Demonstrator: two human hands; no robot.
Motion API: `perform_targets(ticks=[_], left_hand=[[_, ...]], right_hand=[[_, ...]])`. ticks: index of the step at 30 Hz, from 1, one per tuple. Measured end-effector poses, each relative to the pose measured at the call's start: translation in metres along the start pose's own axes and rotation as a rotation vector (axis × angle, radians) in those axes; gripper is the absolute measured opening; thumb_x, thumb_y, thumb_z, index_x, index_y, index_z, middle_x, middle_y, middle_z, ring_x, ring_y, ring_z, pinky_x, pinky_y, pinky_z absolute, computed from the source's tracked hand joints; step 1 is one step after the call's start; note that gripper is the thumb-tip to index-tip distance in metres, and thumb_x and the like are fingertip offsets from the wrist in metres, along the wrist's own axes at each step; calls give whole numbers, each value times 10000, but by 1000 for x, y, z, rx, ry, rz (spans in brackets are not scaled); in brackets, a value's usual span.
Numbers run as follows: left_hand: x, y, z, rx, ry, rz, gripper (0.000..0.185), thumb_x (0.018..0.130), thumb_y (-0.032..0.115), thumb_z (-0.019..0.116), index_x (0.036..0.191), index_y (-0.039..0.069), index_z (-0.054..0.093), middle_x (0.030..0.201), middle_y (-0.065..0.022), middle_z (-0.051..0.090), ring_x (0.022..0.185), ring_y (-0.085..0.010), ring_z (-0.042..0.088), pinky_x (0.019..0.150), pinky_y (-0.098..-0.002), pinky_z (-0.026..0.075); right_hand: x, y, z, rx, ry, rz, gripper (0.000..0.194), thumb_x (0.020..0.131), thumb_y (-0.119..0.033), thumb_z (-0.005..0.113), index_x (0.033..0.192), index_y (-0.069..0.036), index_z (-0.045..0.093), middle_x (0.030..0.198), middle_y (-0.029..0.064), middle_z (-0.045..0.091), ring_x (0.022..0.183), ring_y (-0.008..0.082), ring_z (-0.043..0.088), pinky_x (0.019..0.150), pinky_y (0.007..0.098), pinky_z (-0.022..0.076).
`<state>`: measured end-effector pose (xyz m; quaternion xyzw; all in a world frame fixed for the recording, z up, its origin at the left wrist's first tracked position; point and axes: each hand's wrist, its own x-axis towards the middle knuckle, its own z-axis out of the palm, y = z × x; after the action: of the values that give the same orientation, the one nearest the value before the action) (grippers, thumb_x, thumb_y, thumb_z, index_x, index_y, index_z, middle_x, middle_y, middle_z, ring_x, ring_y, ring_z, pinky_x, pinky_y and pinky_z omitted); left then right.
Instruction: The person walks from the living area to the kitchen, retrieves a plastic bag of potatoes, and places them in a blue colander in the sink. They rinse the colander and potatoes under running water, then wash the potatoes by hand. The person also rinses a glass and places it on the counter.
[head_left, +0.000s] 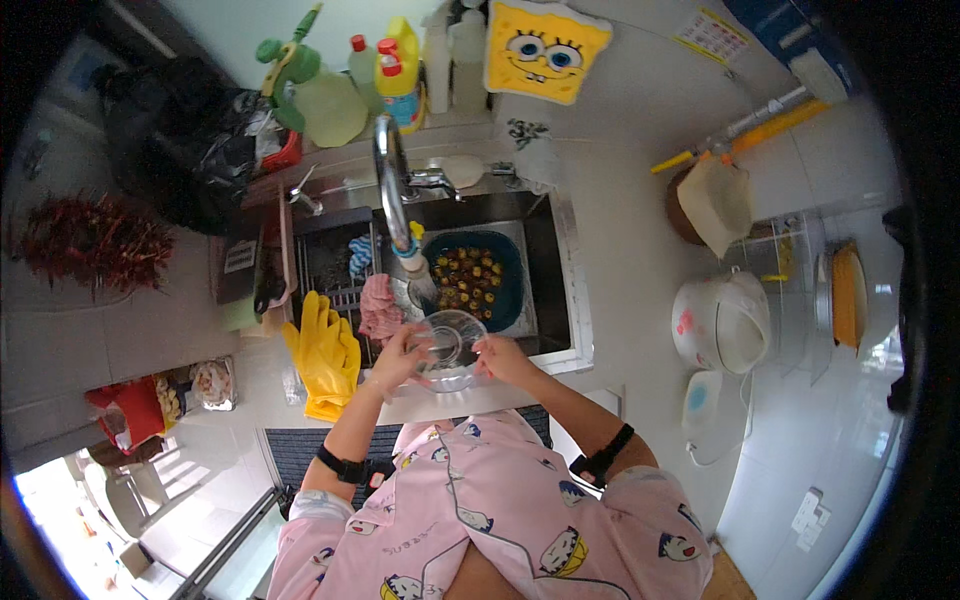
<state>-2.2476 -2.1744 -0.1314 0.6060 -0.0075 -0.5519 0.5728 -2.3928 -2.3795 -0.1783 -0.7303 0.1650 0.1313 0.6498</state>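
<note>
Between my two hands is a clear bowl (448, 346), held at the front edge of the sink. My left hand (397, 358) grips its left side and my right hand (504, 358) its right side. Just beyond it, a dark teal basin (512, 274) sits in the sink, with many small round brown-and-yellow fruits or nuts (466, 279) inside. The arched faucet (390, 172) has a white spray end hanging above the basin's left side. A pink cloth (380, 306) lies left of the bowl, close to my left hand.
Yellow rubber gloves (324, 352) lie on the counter's left edge. A blue-striped cloth (360, 255) is in the left sink compartment. Several bottles, including a yellow jug (401, 82), stand behind the faucet. A white appliance (720, 322) is on the right counter; dried red chilies (94, 244) are left.
</note>
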Motion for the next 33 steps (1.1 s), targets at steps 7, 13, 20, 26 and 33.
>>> perform_targets(ticks=[7,13,20,26,33], left_hand=[[57,-8,28,194,-78,-32,610,918,297,616,1426,102,338,1373,-131,460,1191,-234,533,909,-379,511],[114,-69,-4,988,164,170,520,904,243,605,1373,104,427,1410,-196,418,1276,-332,446,992,-414,435],[167,-109,-10,1209,300,-209,566,892,230,608,1412,139,405,1464,-223,329,1349,-394,329,1065,-442,376],[181,-120,-25,551,351,-247,499,870,194,632,1346,118,503,1418,-209,416,1275,-372,436,1026,-413,420],[168,-105,-23,638,466,-146,364,811,118,656,1170,55,648,1157,-195,640,1089,-334,606,924,-375,483]], right_hand=[[-62,57,-97,410,547,168,348,1004,-330,441,980,-21,598,678,116,662,491,118,530,461,257,434],[-79,92,-167,369,864,292,295,955,-247,437,960,5,592,723,165,689,420,138,490,376,274,367],[-72,104,-185,636,1013,364,241,915,-159,461,992,30,589,742,174,652,432,140,446,385,273,348],[-75,71,-185,711,1040,479,303,942,-303,515,962,-18,614,714,116,646,440,125,465,394,261,342],[-20,-11,-114,332,337,351,453,947,-430,527,1181,-48,597,940,89,685,704,130,608,550,261,473]])
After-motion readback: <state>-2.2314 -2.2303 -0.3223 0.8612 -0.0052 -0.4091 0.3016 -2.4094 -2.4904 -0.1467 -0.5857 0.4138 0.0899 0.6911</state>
